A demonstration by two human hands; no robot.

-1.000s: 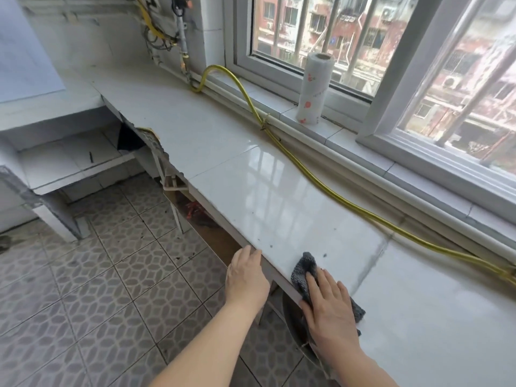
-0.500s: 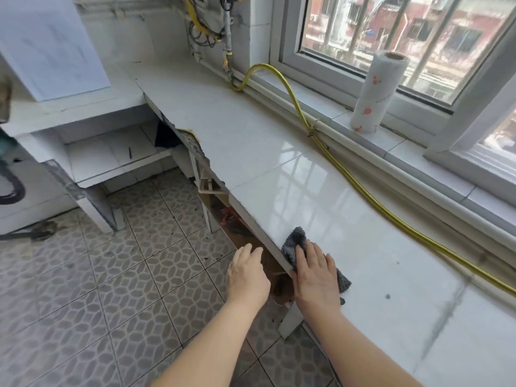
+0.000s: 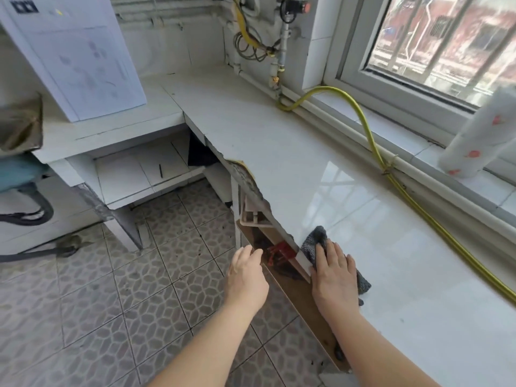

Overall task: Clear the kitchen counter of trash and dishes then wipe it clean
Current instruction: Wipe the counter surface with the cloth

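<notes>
No trash or dishes show on the counter (image 3: 279, 152), so wiping seems what remains: the right hand (image 3: 335, 277) presses straight fingers on the grey cloth (image 3: 314, 241) at the counter's front edge, the left hand (image 3: 245, 277) loose, holding nothing.

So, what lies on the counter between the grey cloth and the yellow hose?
Nothing. The head view shows only bare, glossy white counter between the grey cloth and the yellow hose, with window reflections on it.
</notes>
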